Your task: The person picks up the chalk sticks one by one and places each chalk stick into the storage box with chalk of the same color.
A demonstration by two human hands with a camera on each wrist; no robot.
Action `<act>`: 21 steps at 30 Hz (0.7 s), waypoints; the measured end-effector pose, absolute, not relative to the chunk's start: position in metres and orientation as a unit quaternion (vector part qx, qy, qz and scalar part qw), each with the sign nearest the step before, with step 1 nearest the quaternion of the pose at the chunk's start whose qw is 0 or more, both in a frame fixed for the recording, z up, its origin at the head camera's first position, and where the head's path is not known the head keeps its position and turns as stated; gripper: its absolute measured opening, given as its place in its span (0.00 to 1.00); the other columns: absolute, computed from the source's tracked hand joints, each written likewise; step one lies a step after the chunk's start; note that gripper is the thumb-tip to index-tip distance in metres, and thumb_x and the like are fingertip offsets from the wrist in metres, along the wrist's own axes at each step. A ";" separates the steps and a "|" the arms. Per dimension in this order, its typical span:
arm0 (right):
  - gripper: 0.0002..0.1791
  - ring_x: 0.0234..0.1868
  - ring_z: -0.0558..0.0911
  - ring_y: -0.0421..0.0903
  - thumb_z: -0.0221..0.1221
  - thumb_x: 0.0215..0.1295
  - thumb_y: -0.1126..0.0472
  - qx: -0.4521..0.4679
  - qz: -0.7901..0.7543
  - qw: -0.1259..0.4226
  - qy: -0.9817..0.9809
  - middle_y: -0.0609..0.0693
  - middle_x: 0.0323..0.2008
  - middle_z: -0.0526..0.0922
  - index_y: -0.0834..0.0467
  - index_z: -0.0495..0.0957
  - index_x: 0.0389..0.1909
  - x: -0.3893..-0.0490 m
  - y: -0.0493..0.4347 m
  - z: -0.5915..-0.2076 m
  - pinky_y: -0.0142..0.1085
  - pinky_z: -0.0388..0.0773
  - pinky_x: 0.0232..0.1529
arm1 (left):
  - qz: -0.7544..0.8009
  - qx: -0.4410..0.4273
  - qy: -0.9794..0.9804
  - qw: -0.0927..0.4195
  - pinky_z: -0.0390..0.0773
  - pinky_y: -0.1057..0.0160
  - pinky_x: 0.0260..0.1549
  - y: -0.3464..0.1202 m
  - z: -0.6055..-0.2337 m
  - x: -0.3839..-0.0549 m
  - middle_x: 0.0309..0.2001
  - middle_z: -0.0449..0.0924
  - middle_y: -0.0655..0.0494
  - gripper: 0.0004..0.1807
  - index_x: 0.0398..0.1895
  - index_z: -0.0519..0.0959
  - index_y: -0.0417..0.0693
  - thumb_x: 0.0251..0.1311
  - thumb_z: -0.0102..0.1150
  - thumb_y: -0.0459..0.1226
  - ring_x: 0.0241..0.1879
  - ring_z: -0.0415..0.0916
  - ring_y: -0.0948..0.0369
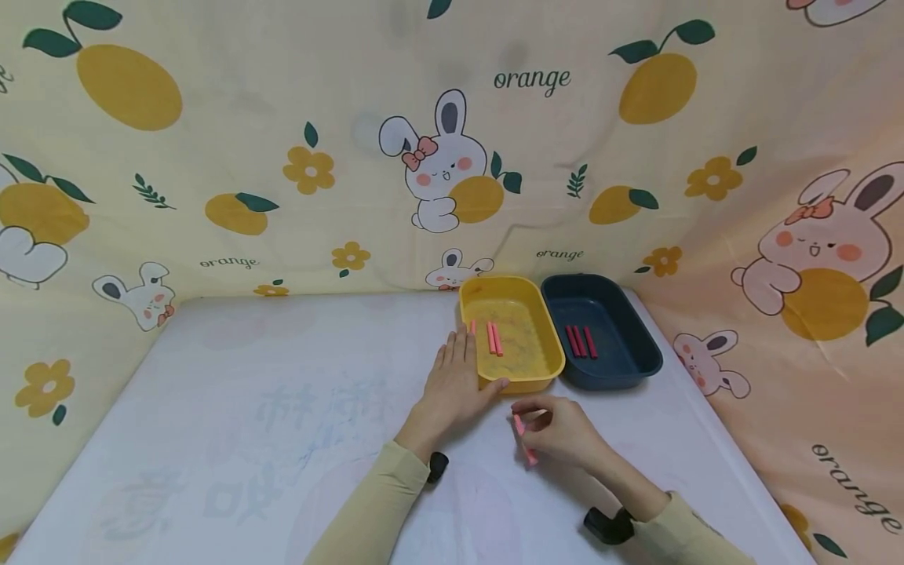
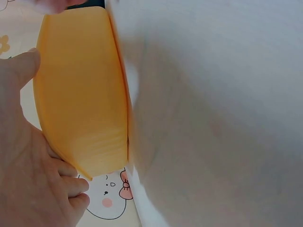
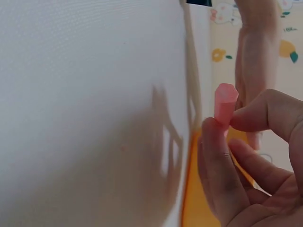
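Observation:
A pink hexagonal stick (image 1: 530,455), crayon-like, is pinched between the thumb and fingers of my right hand (image 1: 563,430), just in front of a yellow tray (image 1: 521,386). In the right wrist view the flat end of that pink stick (image 3: 226,97) points up above the fingertips. My left hand (image 1: 454,390) rests against the left side of the tray with fairly straight fingers, its thumb at the front rim. Inside the yellow tray lie several pink sticks (image 1: 492,339), one partly hidden behind the left fingers. The left wrist view shows the tray's outer wall (image 2: 83,94) beside the palm.
A dark blue tray (image 1: 614,382) stands right of the yellow one, with several dark red sticks (image 1: 580,342) lying in it. Both stand on a white table (image 1: 233,377) near its back edge. A patterned cloth (image 1: 318,94) hangs behind.

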State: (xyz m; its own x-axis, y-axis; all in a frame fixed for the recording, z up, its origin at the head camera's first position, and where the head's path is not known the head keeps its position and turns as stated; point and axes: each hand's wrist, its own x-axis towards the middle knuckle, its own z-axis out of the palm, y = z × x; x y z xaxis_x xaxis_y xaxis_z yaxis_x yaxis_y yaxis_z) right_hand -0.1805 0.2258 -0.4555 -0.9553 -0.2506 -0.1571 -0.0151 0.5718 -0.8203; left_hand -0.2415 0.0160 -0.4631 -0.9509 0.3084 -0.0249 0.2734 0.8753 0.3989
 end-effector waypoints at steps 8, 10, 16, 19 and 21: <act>0.24 0.41 0.86 0.47 0.70 0.54 0.70 -0.067 -0.502 0.097 0.857 0.55 0.42 0.88 0.66 0.84 0.54 -0.178 0.234 -0.441 0.31 0.80 0.30 | 0.199 0.155 0.967 0.037 0.45 0.49 0.81 0.016 -0.465 -0.242 0.84 0.36 0.40 0.58 0.84 0.44 0.36 0.69 0.47 0.70 0.83 0.37 0.45; 0.23 0.42 0.87 0.47 0.70 0.55 0.70 -0.079 -0.507 0.079 0.855 0.56 0.44 0.88 0.66 0.84 0.55 -0.178 0.235 -0.437 0.30 0.80 0.32 | 0.200 0.155 0.967 0.038 0.44 0.49 0.81 0.016 -0.465 -0.242 0.84 0.36 0.40 0.58 0.84 0.43 0.36 0.69 0.47 0.70 0.83 0.37 0.45; 0.22 0.46 0.88 0.49 0.68 0.58 0.71 -0.093 -0.509 0.030 0.855 0.56 0.51 0.88 0.62 0.85 0.56 -0.183 0.238 -0.430 0.30 0.82 0.38 | 0.203 0.151 0.967 0.041 0.44 0.50 0.81 0.016 -0.465 -0.242 0.85 0.36 0.41 0.58 0.84 0.43 0.37 0.69 0.46 0.70 0.83 0.36 0.46; 0.22 0.47 0.88 0.49 0.68 0.60 0.71 -0.088 -0.507 0.009 0.857 0.55 0.53 0.87 0.60 0.84 0.57 -0.188 0.240 -0.426 0.29 0.84 0.39 | 0.204 0.150 0.966 0.043 0.44 0.50 0.81 0.016 -0.464 -0.242 0.85 0.36 0.41 0.58 0.84 0.43 0.37 0.69 0.47 0.70 0.83 0.36 0.46; 0.22 0.47 0.87 0.50 0.68 0.60 0.71 -0.085 -0.509 -0.006 0.857 0.56 0.54 0.87 0.60 0.84 0.57 -0.193 0.241 -0.423 0.27 0.84 0.40 | 0.206 0.150 0.966 0.043 0.44 0.50 0.81 0.016 -0.464 -0.241 0.85 0.36 0.41 0.59 0.84 0.43 0.37 0.69 0.47 0.70 0.83 0.36 0.46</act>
State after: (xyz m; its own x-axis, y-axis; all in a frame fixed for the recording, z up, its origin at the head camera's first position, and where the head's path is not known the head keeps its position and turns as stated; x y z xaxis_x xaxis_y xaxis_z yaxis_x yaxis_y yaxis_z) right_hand -0.1934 0.2411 -0.4229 -0.9856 -0.1386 0.0968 -0.1513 0.4675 -0.8710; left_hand -0.2414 0.0164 -0.4641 -0.9513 0.3074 -0.0223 0.2717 0.8705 0.4104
